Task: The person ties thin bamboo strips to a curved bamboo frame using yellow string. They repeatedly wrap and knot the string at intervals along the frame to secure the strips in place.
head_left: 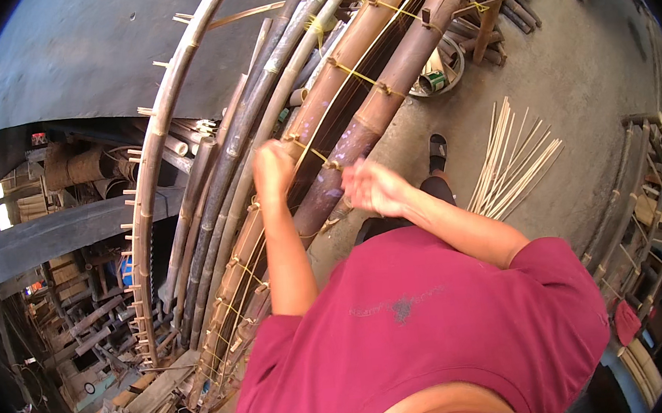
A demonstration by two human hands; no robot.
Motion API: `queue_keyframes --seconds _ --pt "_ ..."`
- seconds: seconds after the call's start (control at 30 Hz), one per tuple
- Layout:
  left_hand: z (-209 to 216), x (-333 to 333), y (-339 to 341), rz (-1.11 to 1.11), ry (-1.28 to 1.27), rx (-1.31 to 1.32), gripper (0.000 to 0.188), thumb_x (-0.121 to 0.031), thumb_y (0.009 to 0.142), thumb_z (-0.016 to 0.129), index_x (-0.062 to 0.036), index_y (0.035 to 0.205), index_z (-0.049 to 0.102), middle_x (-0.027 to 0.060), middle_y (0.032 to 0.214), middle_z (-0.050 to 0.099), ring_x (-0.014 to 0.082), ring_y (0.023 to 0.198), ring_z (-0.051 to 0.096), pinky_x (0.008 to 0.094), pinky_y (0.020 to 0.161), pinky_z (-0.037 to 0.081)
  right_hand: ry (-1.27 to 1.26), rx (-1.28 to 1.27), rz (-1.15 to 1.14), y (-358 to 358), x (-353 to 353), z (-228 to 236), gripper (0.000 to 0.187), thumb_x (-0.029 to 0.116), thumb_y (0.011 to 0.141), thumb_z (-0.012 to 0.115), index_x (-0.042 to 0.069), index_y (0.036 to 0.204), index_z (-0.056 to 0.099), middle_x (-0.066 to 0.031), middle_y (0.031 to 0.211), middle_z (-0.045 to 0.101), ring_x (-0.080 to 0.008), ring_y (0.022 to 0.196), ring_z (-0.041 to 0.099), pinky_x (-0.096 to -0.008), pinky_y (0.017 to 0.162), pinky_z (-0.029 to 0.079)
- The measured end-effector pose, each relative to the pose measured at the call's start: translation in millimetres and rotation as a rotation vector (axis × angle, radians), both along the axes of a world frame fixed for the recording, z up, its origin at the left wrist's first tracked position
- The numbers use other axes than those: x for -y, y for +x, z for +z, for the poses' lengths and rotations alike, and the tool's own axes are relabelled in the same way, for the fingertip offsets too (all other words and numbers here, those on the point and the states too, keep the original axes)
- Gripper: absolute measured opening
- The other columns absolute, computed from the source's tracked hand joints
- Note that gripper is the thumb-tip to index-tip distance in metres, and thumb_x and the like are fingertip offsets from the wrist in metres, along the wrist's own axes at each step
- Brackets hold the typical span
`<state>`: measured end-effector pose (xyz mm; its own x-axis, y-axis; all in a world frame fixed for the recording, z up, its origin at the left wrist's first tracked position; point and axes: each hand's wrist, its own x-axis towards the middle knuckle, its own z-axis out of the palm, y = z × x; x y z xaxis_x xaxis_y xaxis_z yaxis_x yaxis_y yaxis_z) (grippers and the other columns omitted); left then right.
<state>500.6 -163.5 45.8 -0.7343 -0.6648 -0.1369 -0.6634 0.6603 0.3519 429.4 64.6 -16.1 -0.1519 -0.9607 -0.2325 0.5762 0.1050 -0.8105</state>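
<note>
Two long bamboo poles lie side by side in front of me, a tan pole [347,46] on the left and a darker brown pole [384,98] on the right. Yellow cord [357,75] crosses between them at intervals, caught on small wooden pegs [426,16]. My left hand [273,168] is closed in a fist over the tan pole, beside one cord crossing. Close to the dark pole and a peg, my right hand [375,188] has its fingers curled together. What either hand grips is hidden.
A curved pole with short pegs [152,156] and several other bamboo poles [222,189] stand to the left. Thin pale bamboo strips [506,162] fan over the concrete floor at right. A basin [449,68] stands beyond the dark pole; a bamboo frame [649,200] is far right.
</note>
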Motion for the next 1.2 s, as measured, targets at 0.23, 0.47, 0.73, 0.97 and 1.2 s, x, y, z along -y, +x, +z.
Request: queue_keyframes --seconds 0.23,0.47,0.73,0.97,1.2 --pt "-59 -48 33 0.19 0.049 -0.397 0.034 -0.027 0.094 0.059 -0.0007 0.114 0.061 0.0209 0.109 0.068 0.0359 0.101 0.065 0.0428 0.092 0.047 -0.378 -0.89 0.145 37 130 104 0.046 0.045 0.097 0.046 0.005 0.102 0.07 -0.0144 0.102 0.067 -0.0259 0.097 0.063 -0.0397 0.091 0.046" --pt "-41 -47 17 0.068 0.1 -0.42 0.031 -0.024 0.1 0.047 -0.0004 0.108 0.065 0.0273 0.101 0.066 0.0456 0.098 0.061 0.0492 0.083 0.046 -0.042 -0.84 0.367 -65 189 50 0.053 0.05 0.096 0.049 0.002 0.09 0.071 -0.0187 0.098 0.07 -0.0283 0.087 0.065 -0.038 0.083 0.048" --pt "-39 -52 21 0.148 -0.107 -0.315 0.024 -0.026 0.098 0.053 -0.0095 0.101 0.07 0.014 0.087 0.071 0.0299 0.08 0.068 0.0431 0.075 0.046 -0.551 -1.255 0.159 -5 30 2 0.048 0.031 0.097 0.051 0.004 0.057 0.058 -0.0143 0.06 0.06 -0.0345 0.068 0.061 -0.0446 0.092 0.045" --pt "-52 62 -30 0.254 -0.033 -0.702 0.03 -0.023 0.098 0.049 -0.0016 0.097 0.07 0.0132 0.075 0.069 0.0267 0.068 0.067 0.0395 0.062 0.05 -0.457 -1.616 0.085 12 29 5 0.036 0.03 0.09 0.057 0.006 0.065 0.064 -0.0131 0.07 0.065 -0.0319 0.079 0.063 -0.0427 0.095 0.044" --pt "-54 65 11 0.16 0.035 -0.283 0.042 -0.036 0.097 0.05 -0.0014 0.116 0.065 0.0219 0.1 0.07 0.0386 0.098 0.066 0.0449 0.087 0.05 -0.223 -0.878 0.516 117 12 24 0.039 0.034 0.096 0.054 0.004 0.12 0.062 -0.0146 0.113 0.066 -0.0288 0.104 0.063 -0.042 0.094 0.047"
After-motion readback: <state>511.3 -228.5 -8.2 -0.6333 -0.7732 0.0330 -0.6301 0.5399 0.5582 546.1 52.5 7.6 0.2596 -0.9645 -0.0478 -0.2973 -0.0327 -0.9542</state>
